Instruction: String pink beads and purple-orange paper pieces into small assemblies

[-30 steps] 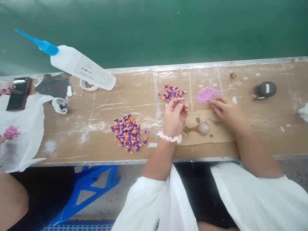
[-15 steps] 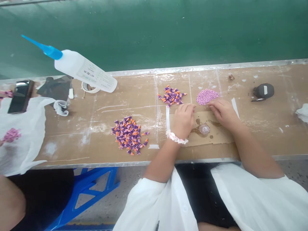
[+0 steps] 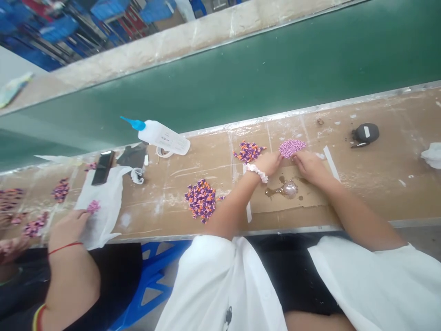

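Observation:
A heap of tiny pink bead-like pieces (image 3: pixel 292 148) lies on the cardboard-covered table. At its near left edge are the bunched fingertips of my left hand (image 3: pixel 268 163), with a white scrunchie on the wrist. My right hand (image 3: pixel 310 168) is at the heap's near right edge, thumb and fingers drawn together. Anything held in either hand is too small to make out. Below the hands, a clear glossy blob (image 3: pixel 290 189) sits on a cardboard sheet (image 3: pixel 262 204), with a wet smear to its left. A small pile of purple-and-orange pieces (image 3: pixel 248 151) lies beyond my left hand.
A larger purple-and-orange pile (image 3: pixel 200 200) lies left of my forearm. A white bottle with blue nozzle (image 3: pixel 164 136) leans over a tape roll (image 3: pixel 164 152). A dark round object (image 3: pixel 367 133) is right. Another person's hand (image 3: pixel 70 225) is by white paper (image 3: pixel 108 211) and a phone (image 3: pixel 103 168).
The view has tilted and swung left, showing the neighbouring person's arm and more of the background. My left hand has moved forward and right to the pink heap; my right hand stays beside it.

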`<action>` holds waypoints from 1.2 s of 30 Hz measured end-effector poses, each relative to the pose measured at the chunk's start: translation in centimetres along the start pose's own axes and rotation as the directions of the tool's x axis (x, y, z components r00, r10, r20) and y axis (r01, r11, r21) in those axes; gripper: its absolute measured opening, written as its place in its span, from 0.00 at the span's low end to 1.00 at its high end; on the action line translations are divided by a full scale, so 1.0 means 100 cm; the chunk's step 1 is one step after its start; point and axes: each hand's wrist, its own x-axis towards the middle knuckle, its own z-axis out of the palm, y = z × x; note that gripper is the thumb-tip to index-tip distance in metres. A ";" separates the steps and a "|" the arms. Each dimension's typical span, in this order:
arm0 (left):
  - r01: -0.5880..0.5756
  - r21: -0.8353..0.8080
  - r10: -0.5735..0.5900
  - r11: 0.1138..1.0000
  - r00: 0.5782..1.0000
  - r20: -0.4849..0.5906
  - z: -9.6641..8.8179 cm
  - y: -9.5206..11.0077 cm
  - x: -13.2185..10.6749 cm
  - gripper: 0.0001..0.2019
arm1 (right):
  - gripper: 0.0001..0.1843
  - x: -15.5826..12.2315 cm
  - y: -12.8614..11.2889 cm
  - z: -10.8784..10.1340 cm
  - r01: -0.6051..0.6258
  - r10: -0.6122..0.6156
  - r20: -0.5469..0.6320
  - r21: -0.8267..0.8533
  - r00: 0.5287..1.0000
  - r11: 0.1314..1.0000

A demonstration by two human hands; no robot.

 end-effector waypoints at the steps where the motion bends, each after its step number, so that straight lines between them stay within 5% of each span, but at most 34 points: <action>1: -0.013 0.006 0.013 1.000 1.000 0.027 -0.003 0.000 0.004 0.17 | 0.18 0.000 0.000 0.001 -0.005 0.005 0.002 0.002 1.000 1.000; 13: 0.041 -0.001 -0.040 0.999 0.983 0.180 -0.011 0.011 0.027 0.18 | 0.15 0.003 -0.003 0.002 -0.044 0.045 0.067 -0.016 0.997 0.999; 21: 0.069 -0.021 -0.065 0.997 0.988 0.141 -0.007 0.016 0.032 0.16 | 0.15 0.004 -0.006 -0.001 -0.079 0.080 0.096 -0.021 0.992 0.997; 36: -0.016 -0.411 -0.014 0.911 0.998 -0.069 0.016 -0.002 0.033 0.11 | 0.14 0.004 -0.004 -0.009 -0.224 0.218 0.117 0.042 0.969 0.974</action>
